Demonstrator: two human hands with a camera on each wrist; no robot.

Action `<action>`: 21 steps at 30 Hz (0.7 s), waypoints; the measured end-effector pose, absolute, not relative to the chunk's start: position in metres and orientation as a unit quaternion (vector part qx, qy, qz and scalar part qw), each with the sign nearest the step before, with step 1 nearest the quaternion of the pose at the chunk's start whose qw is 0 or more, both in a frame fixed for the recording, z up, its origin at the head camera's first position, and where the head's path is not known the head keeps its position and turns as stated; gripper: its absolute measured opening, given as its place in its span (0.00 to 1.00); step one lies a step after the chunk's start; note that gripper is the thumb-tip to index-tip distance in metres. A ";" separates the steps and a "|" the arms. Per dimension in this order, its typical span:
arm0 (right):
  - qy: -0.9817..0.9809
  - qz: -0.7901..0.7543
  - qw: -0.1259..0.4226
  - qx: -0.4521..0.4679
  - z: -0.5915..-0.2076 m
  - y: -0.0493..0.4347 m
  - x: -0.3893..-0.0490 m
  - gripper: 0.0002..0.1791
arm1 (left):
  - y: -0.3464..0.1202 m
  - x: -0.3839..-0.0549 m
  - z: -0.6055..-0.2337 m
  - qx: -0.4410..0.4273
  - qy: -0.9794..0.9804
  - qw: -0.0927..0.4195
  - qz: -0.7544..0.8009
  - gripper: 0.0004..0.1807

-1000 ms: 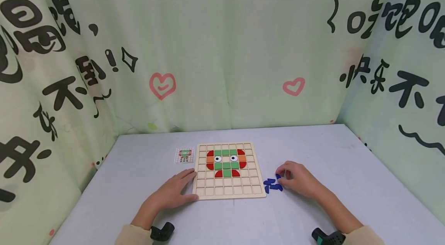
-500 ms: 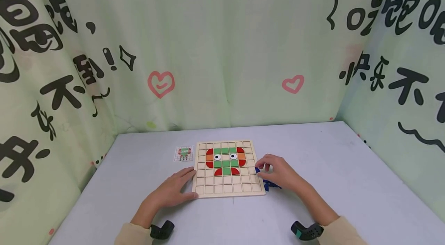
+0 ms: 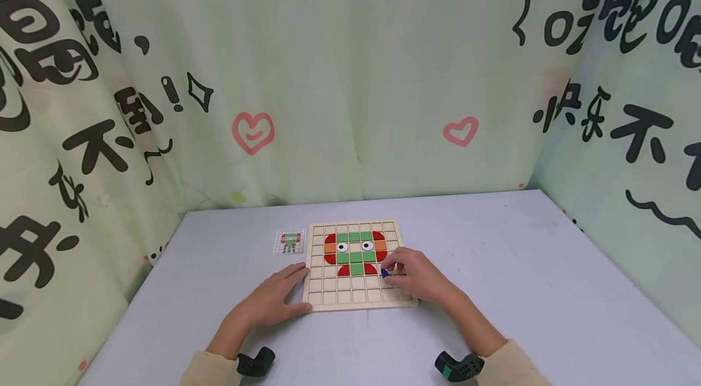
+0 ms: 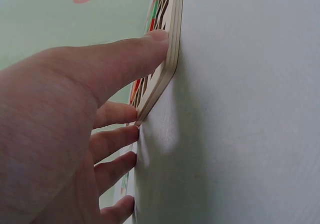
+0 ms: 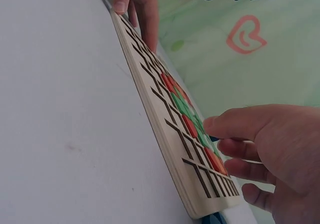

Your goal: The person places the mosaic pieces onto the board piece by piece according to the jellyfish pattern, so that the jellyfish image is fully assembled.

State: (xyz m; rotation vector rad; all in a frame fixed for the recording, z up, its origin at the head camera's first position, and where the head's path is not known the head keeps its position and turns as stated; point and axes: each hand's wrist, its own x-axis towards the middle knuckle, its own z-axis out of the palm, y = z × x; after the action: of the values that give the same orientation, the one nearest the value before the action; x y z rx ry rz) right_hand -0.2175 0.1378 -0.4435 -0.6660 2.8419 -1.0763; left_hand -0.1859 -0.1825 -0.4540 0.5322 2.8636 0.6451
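Observation:
A wooden grid board (image 3: 342, 298) lies on the table, with green, red and orange pieces and two eye tiles forming a face-like pattern. My left hand (image 3: 272, 301) rests at its left side, fingers extended; in the left wrist view the thumb (image 4: 150, 46) touches the board's edge near the corner. Over the board's right part, just right of the lower red piece (image 3: 370, 269), my right hand (image 3: 420, 276) pinches a small blue piece (image 3: 384, 273) between thumb and fingers. Whether that piece touches the board cannot be told. The right wrist view mostly hides it behind the fingertips.
A small picture card (image 3: 290, 242) with a gridded figure lies left of the board. More blue pieces (image 5: 214, 218) lie by the board's right edge, covered by my right hand in the head view. A printed curtain (image 3: 356, 100) encloses the white table (image 3: 361, 343).
My right hand has picked a blue piece from the pile right of the board and carried it left over the grid. My left hand has stayed at the board's left edge.

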 end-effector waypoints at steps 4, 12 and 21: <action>0.914 -0.341 0.017 -0.220 -0.447 0.132 -0.217 0.08 | -0.182 -0.185 -0.453 0.177 0.957 0.081 0.217 0.43; 0.920 -0.329 0.006 -0.212 -0.455 0.118 -0.215 0.07 | -0.182 -0.186 -0.453 0.171 0.958 0.081 0.216 0.43; 0.925 -0.329 0.005 -0.193 -0.458 0.114 -0.211 0.09 | -0.183 -0.188 -0.455 0.170 0.957 0.084 0.218 0.43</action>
State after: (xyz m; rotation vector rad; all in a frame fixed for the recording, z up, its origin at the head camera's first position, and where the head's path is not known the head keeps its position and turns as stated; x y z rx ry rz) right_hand -0.2115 0.1136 -0.4580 -0.6033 2.8947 -1.0285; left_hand -0.1877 -0.1827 -0.4545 0.5085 2.8572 0.6494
